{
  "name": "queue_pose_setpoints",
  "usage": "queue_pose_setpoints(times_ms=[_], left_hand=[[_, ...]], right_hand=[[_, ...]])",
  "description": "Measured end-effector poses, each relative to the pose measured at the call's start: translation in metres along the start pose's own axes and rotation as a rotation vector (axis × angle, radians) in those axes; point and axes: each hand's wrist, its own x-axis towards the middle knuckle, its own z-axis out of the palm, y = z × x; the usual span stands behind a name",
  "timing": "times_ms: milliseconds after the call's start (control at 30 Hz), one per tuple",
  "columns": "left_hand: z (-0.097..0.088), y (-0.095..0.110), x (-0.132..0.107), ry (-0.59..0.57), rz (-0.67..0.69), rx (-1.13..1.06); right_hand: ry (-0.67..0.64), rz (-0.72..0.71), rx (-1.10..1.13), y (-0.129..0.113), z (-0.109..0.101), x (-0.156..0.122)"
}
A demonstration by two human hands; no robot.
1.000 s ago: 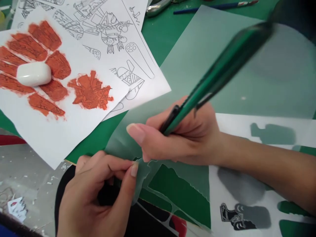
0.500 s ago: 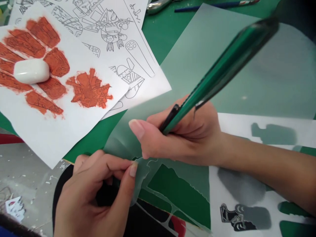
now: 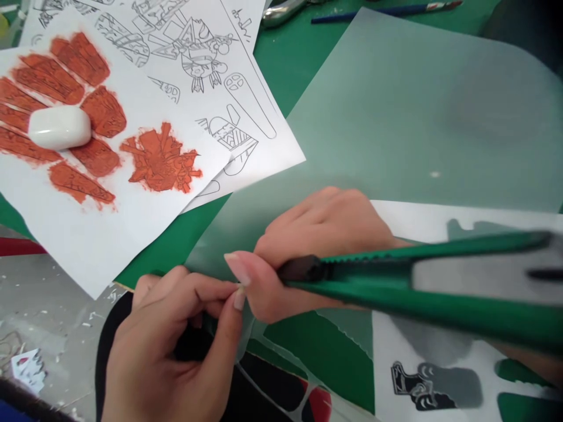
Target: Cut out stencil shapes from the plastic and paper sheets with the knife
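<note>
Right hand (image 3: 321, 246) is clamped round the front of the green knife (image 3: 417, 290), thumb pressed along its dark nose. The handle lies almost flat and runs off toward the right edge of the table. The blade tip is hidden behind the thumb.

Left hand (image 3: 171, 351), right up against it, has thumb and forefinger pinched shut on the cut near edge of the frosted sheet (image 3: 396, 117). That sheet spreads over the green mat (image 3: 285, 64), from the near middle of the table out to the far right corner.

Partly under the sheet, at the near right corner, lies a white paper with dark shapes (image 3: 422, 381). Over at the far left is a paper with orange prints (image 3: 109, 234) with a white oval block (image 3: 59, 127) resting on it. This paper overlaps a page of line drawings (image 3: 264, 152). A blue pencil (image 3: 382, 10) lies along the far edge.
</note>
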Motion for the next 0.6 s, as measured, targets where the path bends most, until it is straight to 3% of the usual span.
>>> queue_pose_setpoints(times_ms=[233,600], left_hand=[[-0.0102,-0.0097,0.003,-0.064,0.237,0.061],[-0.0085,-0.0119,0.0026,-0.07,0.27,0.072]], right_hand=[[-0.15,0.063,0.011,-0.0004,-0.0018,0.0028],[-0.129,0.043,0.108,-0.0002,-0.0062,0.0054]])
